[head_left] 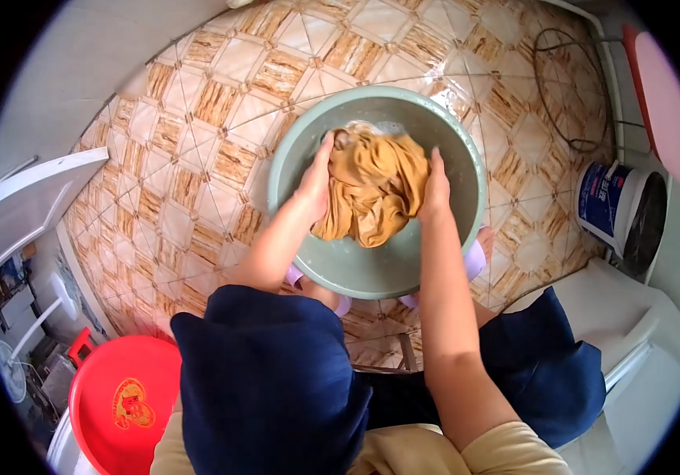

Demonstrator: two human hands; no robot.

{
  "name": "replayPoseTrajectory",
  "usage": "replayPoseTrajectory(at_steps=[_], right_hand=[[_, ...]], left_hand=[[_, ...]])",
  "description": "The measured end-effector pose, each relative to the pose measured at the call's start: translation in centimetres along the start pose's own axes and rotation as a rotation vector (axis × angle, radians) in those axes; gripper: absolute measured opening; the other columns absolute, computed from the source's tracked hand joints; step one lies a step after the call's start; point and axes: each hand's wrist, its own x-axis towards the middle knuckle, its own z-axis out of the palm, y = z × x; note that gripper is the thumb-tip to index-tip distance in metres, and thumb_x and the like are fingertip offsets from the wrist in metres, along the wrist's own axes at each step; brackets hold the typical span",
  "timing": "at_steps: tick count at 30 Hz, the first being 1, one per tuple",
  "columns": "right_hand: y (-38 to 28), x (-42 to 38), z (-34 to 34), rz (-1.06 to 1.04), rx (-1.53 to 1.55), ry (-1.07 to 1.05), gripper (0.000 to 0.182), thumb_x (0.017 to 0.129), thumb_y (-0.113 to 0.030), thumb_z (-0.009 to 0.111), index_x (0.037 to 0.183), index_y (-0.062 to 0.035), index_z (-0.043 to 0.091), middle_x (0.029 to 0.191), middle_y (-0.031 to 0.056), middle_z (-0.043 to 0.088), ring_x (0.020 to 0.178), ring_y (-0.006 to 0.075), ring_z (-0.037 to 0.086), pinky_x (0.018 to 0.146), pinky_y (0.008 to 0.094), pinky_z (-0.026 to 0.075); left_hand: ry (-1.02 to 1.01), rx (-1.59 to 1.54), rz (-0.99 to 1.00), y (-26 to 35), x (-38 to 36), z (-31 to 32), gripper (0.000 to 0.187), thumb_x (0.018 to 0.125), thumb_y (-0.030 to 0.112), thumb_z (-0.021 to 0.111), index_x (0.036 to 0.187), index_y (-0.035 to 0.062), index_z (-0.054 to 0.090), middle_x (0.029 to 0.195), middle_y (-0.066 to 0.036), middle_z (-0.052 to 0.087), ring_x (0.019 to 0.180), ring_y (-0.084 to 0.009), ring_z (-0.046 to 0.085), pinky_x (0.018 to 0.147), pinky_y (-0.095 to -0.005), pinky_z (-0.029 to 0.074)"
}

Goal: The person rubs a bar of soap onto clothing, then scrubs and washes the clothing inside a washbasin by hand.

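A grey-green basin [457, 150] stands on the patterned tile floor between my feet. Inside it lies a wet mustard-yellow cloth [376, 190], bunched up, with a little foamy water behind it. My left hand [315, 186] grips the cloth's left side. My right hand [436, 190] grips its right side. Both forearms reach down into the basin from my knees, which are covered in dark blue fabric.
A red plastic stool [122, 400] sits at lower left. A white and blue bucket with a dark lid [621, 207] stands at right, beside a pink lid [664, 103] and a white appliance [641, 348]. A hose loops on the tiles [569, 87]. A white door [35, 198] is at left.
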Motion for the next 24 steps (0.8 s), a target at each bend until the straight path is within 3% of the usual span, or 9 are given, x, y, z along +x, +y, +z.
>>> replayPoseTrajectory(at_steps=[6, 8, 9, 12, 14, 15, 18, 21, 24], right_hand=[[-4.9, -5.0, 2.1, -0.025, -0.049, -0.463, 0.038, 0.089, -0.037, 0.060, 0.095, 0.0001, 0.065, 0.089, 0.0048, 0.064, 0.080, 0.0123, 0.059, 0.074, 0.0266, 0.047], [-4.9, -5.8, 0.1, -0.190, -0.182, -0.672, 0.031, 0.088, -0.031, 0.062, 0.081, -0.0014, 0.066, 0.076, -0.0007, 0.061, 0.072, 0.0072, 0.054, 0.069, 0.0226, 0.043], [-4.0, -5.7, -0.4, -0.248, -0.222, -0.617, 0.030, 0.087, -0.028, 0.064, 0.074, -0.0016, 0.064, 0.065, -0.0044, 0.056, 0.069, 0.0042, 0.051, 0.065, 0.0197, 0.041], [2.2, -2.1, -2.2, -0.438, -0.599, -0.101, 0.037, 0.089, -0.038, 0.055, 0.100, -0.0038, 0.065, 0.104, 0.0170, 0.060, 0.094, 0.0264, 0.058, 0.086, 0.0356, 0.044], [4.2, -5.5, -0.3, -0.498, -0.828, 0.009, 0.047, 0.086, -0.044, 0.055, 0.119, -0.0107, 0.059, 0.126, 0.0215, 0.048, 0.113, 0.0373, 0.049, 0.097, 0.0423, 0.038], [5.2, -7.6, 1.0, -0.576, -0.999, 0.065, 0.049, 0.085, -0.043, 0.057, 0.122, -0.0120, 0.057, 0.126, 0.0212, 0.047, 0.113, 0.0368, 0.049, 0.097, 0.0435, 0.038], [5.9, -9.5, 2.7, -0.708, -1.220, 0.150, 0.042, 0.086, -0.037, 0.058, 0.116, -0.0092, 0.058, 0.126, 0.0198, 0.047, 0.112, 0.0358, 0.048, 0.094, 0.0456, 0.040], [5.9, -4.1, 2.7, -0.674, -1.308, 0.121, 0.030, 0.087, -0.036, 0.055, 0.092, -0.0070, 0.061, 0.102, 0.0203, 0.063, 0.095, 0.0339, 0.059, 0.082, 0.0463, 0.045], [2.8, -1.0, 2.9, -0.490, -1.343, -0.049, 0.039, 0.090, -0.040, 0.049, 0.088, -0.0036, 0.064, 0.095, 0.0235, 0.065, 0.091, 0.0367, 0.061, 0.079, 0.0450, 0.047]], left_hand=[[-0.353, -0.071, 0.091, 0.5, -2.0, -0.9, 0.069, 0.091, 0.058, 0.041, 0.133, 0.0042, 0.044, 0.133, -0.009, 0.050, 0.119, -0.0230, 0.050, 0.103, -0.0381, 0.036], [-0.503, -0.145, -0.009, -1.2, -1.5, -3.9, 0.071, 0.086, 0.046, 0.060, 0.137, 0.0028, 0.037, 0.133, -0.013, 0.048, 0.118, -0.0253, 0.050, 0.104, -0.0390, 0.036], [-0.400, 0.280, 0.236, -1.5, -3.4, -3.8, 0.080, 0.079, 0.037, 0.070, 0.138, 0.0016, 0.031, 0.134, -0.016, 0.046, 0.120, -0.0275, 0.047, 0.105, -0.0393, 0.034], [0.000, 1.320, 0.558, -3.8, -6.1, -3.2, 0.116, 0.061, 0.021, 0.086, 0.145, 0.0035, 0.008, 0.134, -0.028, 0.036, 0.126, -0.0393, 0.038, 0.103, -0.0450, 0.036], [0.057, 1.525, 0.213, -5.6, -4.8, -2.9, 0.107, 0.064, 0.018, 0.080, 0.144, -0.0009, 0.012, 0.137, -0.031, 0.030, 0.126, -0.0447, 0.034, 0.104, -0.0463, 0.035], [0.079, 1.786, 0.497, -8.4, -1.8, -5.2, 0.070, 0.069, 0.012, 0.070, 0.130, -0.0059, 0.042, 0.128, -0.031, 0.043, 0.117, -0.0435, 0.045, 0.097, -0.0452, 0.042], [-0.018, 1.723, 0.485, -8.7, 0.6, -6.3, 0.035, 0.071, 0.010, 0.063, 0.104, -0.0033, 0.062, 0.102, -0.025, 0.062, 0.097, -0.0386, 0.060, 0.083, -0.0436, 0.050], [-0.058, 2.082, 0.413, -7.1, 0.3, -4.4, 0.021, 0.074, 0.012, 0.057, 0.089, 0.0001, 0.066, 0.077, -0.017, 0.067, 0.074, -0.0348, 0.066, 0.070, -0.0431, 0.053], [-0.046, 2.028, 0.525, -6.1, -0.2, -3.5, 0.032, 0.076, 0.013, 0.054, 0.102, -0.0029, 0.062, 0.075, -0.015, 0.067, 0.072, -0.0336, 0.066, 0.066, -0.0437, 0.052]])
